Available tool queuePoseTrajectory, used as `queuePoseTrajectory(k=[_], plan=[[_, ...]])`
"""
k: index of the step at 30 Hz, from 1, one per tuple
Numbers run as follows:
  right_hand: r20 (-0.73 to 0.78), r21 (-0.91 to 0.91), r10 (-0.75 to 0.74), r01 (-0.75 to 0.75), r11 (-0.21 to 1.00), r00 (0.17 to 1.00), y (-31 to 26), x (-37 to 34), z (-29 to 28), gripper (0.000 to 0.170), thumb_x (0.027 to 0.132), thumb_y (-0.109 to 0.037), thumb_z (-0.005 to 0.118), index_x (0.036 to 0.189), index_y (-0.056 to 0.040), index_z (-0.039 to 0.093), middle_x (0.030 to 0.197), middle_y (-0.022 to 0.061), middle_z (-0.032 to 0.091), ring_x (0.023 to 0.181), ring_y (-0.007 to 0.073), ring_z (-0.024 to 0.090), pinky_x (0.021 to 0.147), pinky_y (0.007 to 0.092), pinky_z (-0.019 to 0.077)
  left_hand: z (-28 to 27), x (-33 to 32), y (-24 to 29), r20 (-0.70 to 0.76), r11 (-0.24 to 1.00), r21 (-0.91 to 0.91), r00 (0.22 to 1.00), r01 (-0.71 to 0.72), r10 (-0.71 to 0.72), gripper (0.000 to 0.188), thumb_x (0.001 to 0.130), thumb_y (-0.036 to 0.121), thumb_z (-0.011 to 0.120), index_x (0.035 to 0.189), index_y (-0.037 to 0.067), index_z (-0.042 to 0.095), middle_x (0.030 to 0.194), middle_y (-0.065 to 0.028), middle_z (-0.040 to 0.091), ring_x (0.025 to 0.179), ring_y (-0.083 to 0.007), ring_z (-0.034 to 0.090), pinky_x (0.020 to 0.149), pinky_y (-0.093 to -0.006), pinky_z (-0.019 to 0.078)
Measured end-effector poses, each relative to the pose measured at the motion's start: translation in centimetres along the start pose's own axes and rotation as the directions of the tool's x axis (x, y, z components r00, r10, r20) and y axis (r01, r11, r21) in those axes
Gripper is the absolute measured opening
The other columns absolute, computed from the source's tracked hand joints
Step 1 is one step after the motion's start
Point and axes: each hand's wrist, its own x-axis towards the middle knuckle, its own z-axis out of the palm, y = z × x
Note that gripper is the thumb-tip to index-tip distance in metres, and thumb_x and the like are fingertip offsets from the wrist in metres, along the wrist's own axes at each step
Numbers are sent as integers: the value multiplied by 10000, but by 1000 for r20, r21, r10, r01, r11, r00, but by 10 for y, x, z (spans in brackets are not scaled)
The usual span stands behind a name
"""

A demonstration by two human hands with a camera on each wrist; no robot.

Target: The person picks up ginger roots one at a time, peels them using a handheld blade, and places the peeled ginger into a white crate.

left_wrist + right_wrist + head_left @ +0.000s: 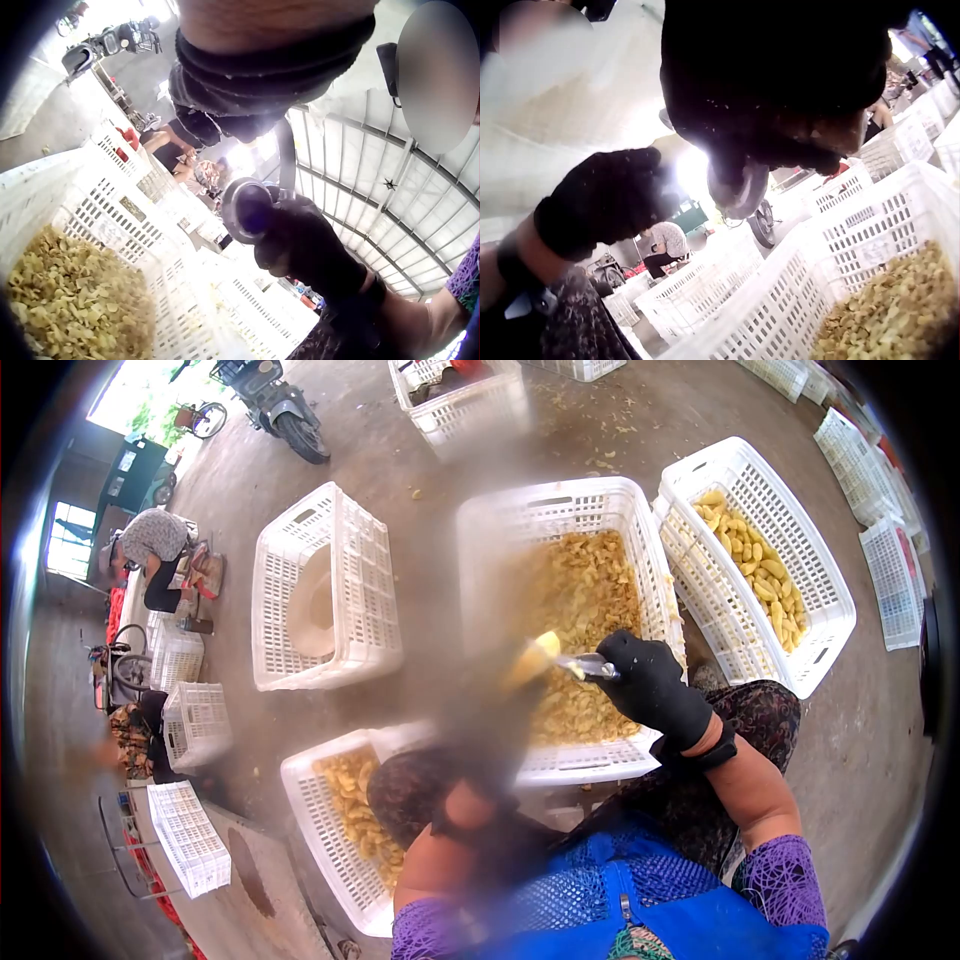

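Note:
My right hand (645,685), in a black glove, grips a metal tool (588,666) over the middle crate (590,768), which holds yellowish peelings (590,600). Against the tool's end is a pale yellow peeled piece (535,658). My left hand (485,705), gloved and hazy behind a smear, holds that piece from the left. In the right wrist view the left hand (607,199) has its fingers bent around the pale piece (671,154). The left wrist view shows the right hand (311,240) with the tool's rounded end (250,210) beside it.
A crate of yellow pieces (835,605) stands at the right, another (365,910) at the lower left. A crate with a round pale item (375,590) is on the left. People sit among crates farther left; a motorbike (285,415) stands at the back.

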Motion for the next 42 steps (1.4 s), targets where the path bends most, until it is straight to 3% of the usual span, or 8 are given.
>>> queuePoseTrajectory(k=[10, 16, 22, 25, 32, 39, 41, 42], plan=[[-5, -422, 199, -183, 888, 980, 16, 8, -19, 196, 787, -193, 708, 836, -48, 585, 713, 141, 614, 632, 328, 619, 532, 380, 474, -8, 1, 7, 13, 985, 147, 996, -85, 84, 340, 768, -78, 607, 1100, -5, 601, 1005, -56, 607, 938, -157, 565, 828, -276, 449], [105, 351, 374, -386, 853, 921, -13, 17, -18, 173, 863, -195, 625, 915, -35, 663, 718, 21, 635, 630, 123, 602, 539, 272, 473, -1, -4, -3, -36, 998, -46, 998, -52, 50, 345, 759, -80, 613, 1096, -3, 608, 1054, -79, 617, 965, -176, 574, 829, -286, 454], [384, 763, 571, -598, 247, 726, -18, 30, -34, 228, 838, -224, 629, 984, -63, 558, 669, -8, 535, 474, 92, 500, 423, 219, 387, 7, -6, -1, 102, 998, -49, 994, -34, 39, 378, 760, 36, 702, 1130, 43, 625, 1054, -126, 633, 934, -239, 615, 818, -337, 496], [291, 645, 514, -562, 518, 807, -2, 10, -9, 225, 841, -251, 629, 970, -86, 547, 663, -7, 534, 452, 96, 495, 408, 215, 380, 21, -12, -6, 278, 984, -30, 947, 178, -162, 362, 774, -6, 678, 1129, 21, 612, 1115, -142, 607, 999, -245, 594, 862, -327, 486], [592, 801, 524, -521, -296, 612, -7, 10, 4, 225, 877, -339, 588, 934, -123, 609, 719, -5, 606, 568, 105, 557, 468, 203, 418, 27, -2, -2, 306, 682, -584, 898, 440, -317, 439, 788, -33, 670, 1204, -25, 530, 1118, -57, 546, 1043, -152, 546, 889, -282, 459], [517, 806, 638, -576, -138, 571, -13, 8, 9, 257, 862, -338, 598, 946, -96, 579, 665, 8, 534, 490, 91, 475, 415, 216, 349, 31, 4, -8, 413, 441, -738, 859, 510, -303, 343, 920, 121, 550, 1224, -31, 508, 1076, -65, 584, 998, -151, 566, 882, -287, 455], [399, 757, 649, -632, 165, 648, -14, 22, -11, 222, 835, -308, 645, 886, -98, 595, 623, 5, 541, 462, 88, 489, 402, 221, 353, 20, 5, -11, 371, 503, -701, 861, 506, -348, 338, 933, 135, 535, 1226, -27, 488, 1021, -74, 589, 937, -161, 584, 819, -294, 491], [327, 648, 701, -690, 322, 634, -19, 28, -22, 201, 829, -280, 663, 850, -91, 600, 620, 0, 551, 470, 77, 503, 404, 217, 354, 10, 10, -10, 325, 963, -166, 934, 211, -149, 332, 932, 142, 538, 1219, -18, 492, 1010, -82, 589, 910, -159, 590, 787, -295, 498]])
